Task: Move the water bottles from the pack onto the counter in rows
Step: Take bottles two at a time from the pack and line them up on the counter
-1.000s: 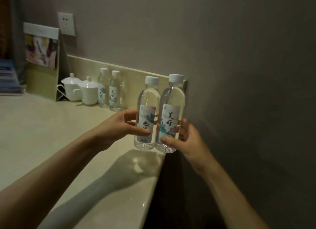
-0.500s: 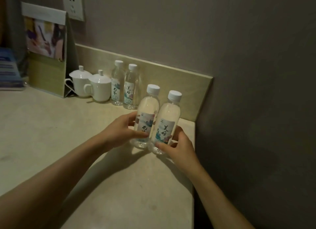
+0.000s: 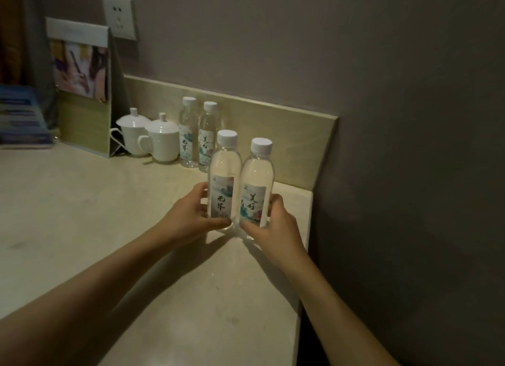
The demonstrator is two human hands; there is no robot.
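We are setting down a second pair of bottles, so the step in hand looks like placing, not fetching; the pack itself is out of view. Starting at 9 o'clock, a blue leaflet stack (image 3: 23, 117) lies flat, then a folded card stand (image 3: 82, 92) with a glossy photo front stands upright, under a wall socket (image 3: 119, 18). Next come two white lidded cups (image 3: 151, 137), smooth glazed ceramic with knob lids, touching each other. Just beside them, at about 11 o'clock from our hands, the back pair (image 3: 198, 136) of clear bottles stands upright against the low stone upstand.

Our left hand (image 3: 191, 215) is wrapped around the left bottle (image 3: 224, 179), thumb low across its label. Our right hand (image 3: 273, 226) grips the right bottle (image 3: 257, 188) the same way. Both bottles are clear, thin-walled plastic with white ribbed caps and paper-like printed labels, upright and touching side by side. They sit at or just above the counter (image 3: 82, 215), a pale, matt, polished slab, near its 3 o'clock edge; we cannot tell whether the bases rest fully.

The next move, we judge, calls for seating both bases flat in line with the back pair, then opening our fingers without nudging. The drop at the right edge is near, so light bottles could tip there.
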